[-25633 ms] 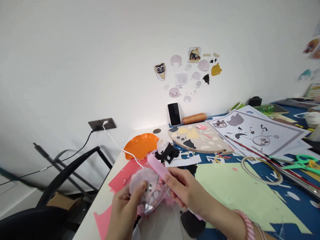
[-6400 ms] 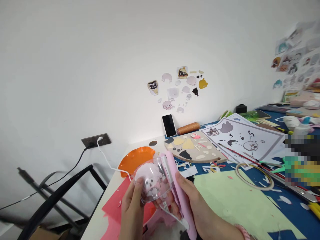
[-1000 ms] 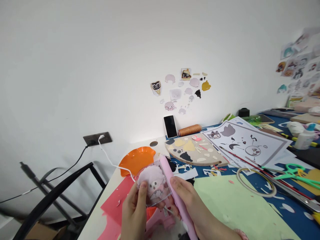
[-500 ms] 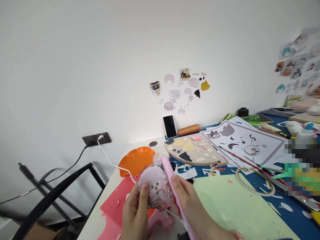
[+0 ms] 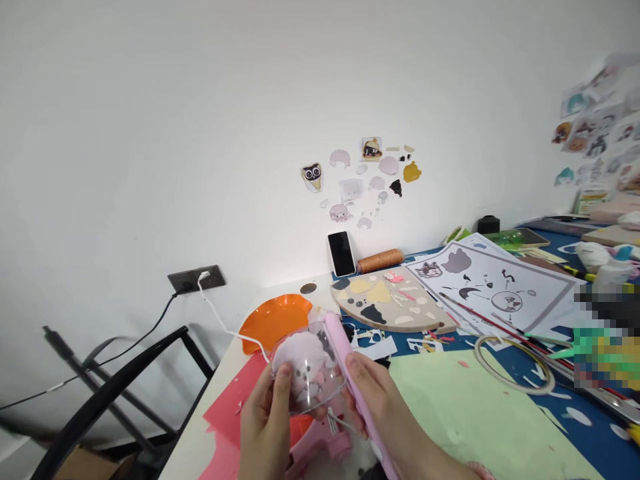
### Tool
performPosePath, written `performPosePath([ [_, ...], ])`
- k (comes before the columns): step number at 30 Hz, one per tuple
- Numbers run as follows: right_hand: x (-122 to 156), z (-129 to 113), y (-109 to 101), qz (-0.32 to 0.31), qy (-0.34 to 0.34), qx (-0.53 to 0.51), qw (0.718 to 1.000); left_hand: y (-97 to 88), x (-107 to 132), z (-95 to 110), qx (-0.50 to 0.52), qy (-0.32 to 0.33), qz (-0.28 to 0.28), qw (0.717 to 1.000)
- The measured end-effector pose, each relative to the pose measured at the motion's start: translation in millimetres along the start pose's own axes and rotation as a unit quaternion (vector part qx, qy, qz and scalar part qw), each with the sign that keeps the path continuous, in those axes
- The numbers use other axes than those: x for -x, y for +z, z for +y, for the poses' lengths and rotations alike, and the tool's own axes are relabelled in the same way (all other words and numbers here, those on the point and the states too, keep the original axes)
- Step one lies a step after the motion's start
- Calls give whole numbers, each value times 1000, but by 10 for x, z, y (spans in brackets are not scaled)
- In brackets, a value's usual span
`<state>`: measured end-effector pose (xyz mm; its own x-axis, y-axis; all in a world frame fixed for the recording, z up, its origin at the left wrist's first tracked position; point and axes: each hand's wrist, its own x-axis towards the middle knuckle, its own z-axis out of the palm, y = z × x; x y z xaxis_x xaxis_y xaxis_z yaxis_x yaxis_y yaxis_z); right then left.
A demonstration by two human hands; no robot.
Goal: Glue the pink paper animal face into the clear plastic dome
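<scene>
Left hand: your left hand [image 5: 267,415] is closed in a pinch, thumb on top and fingers curled below, at the near left edge of the clear plastic piece.
Right hand: your right hand [image 5: 375,400] is wrapped around the pink tool, thumb along its upper side; fingers show beneath it, pointing toward the left hand.
Clear plastic piece: the clear plastic piece [image 5: 327,392] sits raised between both hands, a pale sheep-shaped figure [image 5: 297,350] visible in it.
Pink tool: the pink tool [image 5: 343,348] slants away from you along the right edge of the piece; you cannot tell from this view whether its arms clamp that edge.
Below the hands: a pink object [image 5: 325,448], partly hidden.
Left of the left hand: a red sheet [image 5: 235,395] on the table.
Right of the right hand: a light green sheet [image 5: 470,400].
Just beyond the hands: an orange dish [image 5: 275,320], with a white cable [image 5: 219,318] running past it to the wall socket [image 5: 197,277].
Farther beyond, to the right: a board [image 5: 397,317] bearing cut-outs, then a phone [image 5: 341,255] and a thread spool [image 5: 380,261] side by side.
</scene>
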<state>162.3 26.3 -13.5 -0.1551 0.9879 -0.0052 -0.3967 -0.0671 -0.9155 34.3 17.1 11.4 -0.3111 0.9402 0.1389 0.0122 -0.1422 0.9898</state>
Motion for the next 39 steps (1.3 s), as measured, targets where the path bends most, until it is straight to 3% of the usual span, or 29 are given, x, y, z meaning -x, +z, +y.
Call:
performPosePath([
  [4,-3,-40,9,22,26,-17,999,9,9,-18,15,11,23,1000],
  [11,34,-55,28,-14,55,-64,996,-35,-50,-111,36,-10,1,999],
  [23,24,-8,44,-20,38,-56,998,23,6,-81,8,-20,39,999],
  [39,7,0,25,-16,30,-28,999,-6,-13,-121,9,-24,14,1000],
])
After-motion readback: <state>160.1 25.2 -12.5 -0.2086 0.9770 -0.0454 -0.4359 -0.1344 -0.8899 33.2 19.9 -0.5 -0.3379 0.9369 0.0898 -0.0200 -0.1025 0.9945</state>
